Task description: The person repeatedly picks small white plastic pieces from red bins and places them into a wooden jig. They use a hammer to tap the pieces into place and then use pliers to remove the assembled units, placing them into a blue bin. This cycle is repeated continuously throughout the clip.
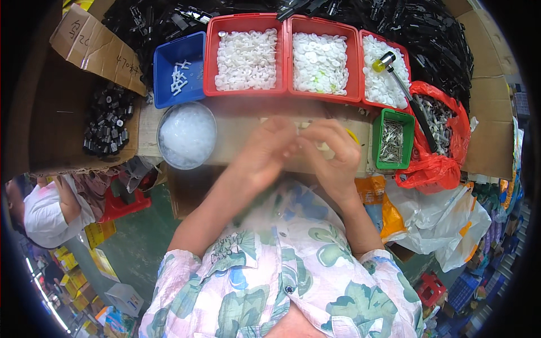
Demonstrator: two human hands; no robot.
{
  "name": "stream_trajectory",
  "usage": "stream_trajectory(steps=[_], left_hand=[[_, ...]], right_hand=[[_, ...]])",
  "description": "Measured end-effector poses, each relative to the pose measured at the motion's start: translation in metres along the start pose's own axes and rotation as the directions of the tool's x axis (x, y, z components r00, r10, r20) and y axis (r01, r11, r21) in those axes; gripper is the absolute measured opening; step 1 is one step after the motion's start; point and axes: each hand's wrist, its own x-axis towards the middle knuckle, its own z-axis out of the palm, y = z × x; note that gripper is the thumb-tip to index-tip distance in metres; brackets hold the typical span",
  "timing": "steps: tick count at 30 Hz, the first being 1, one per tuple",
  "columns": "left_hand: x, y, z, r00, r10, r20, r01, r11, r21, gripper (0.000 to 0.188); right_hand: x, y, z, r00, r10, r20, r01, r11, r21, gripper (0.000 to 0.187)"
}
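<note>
While the left hand [265,151] and right hand [335,149] hung close together above the desk [232,121], fingers bent inward, blur hid whether they gripped anything; a yellow object [353,136] showed, partly covered, beside the right fingers. If that hold was loose, any small piece could have dropped over the desk's near edge. A leftward sweep risked the clear bowl [187,166], though a strip of desk left room. Red bins [327,97] bounded the fingers' far side, a green tray [393,165] their right.

Left: a person [52,214] in white, red stool [135,207], green floor [138,242], white carton [124,297]. Right: pale plastic bag [451,234], red plastic object [430,289].
</note>
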Motion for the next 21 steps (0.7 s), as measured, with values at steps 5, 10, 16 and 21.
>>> stream_trajectory(steps=[5,10,16,21], left_hand=[[-0.008,-0.001,0.0,1.0,0.011,0.008,-0.011,0.999,0.052,0.015],[-0.022,0.002,-0.001,0.953,0.29,-0.089,-0.212,0.846,0.49,0.019],[-0.038,0.01,-0.008,0.706,0.623,0.336,-0.267,-0.206,0.941,0.021],[-0.03,0.006,-0.03,0.644,0.461,0.611,-0.336,-0.547,0.767,0.03]], right_hand=[[0.0,0.002,0.005,1.0,0.015,0.02,-0.016,1.0,0.008,0.013],[0.0,0.015,0.009,0.995,0.052,0.082,-0.056,0.997,0.059,0.012],[0.002,0.039,0.021,0.99,-0.017,0.141,0.021,0.999,-0.029,0.01],[0.003,0.045,0.025,0.989,-0.023,0.145,0.031,0.998,-0.055,0.01]])
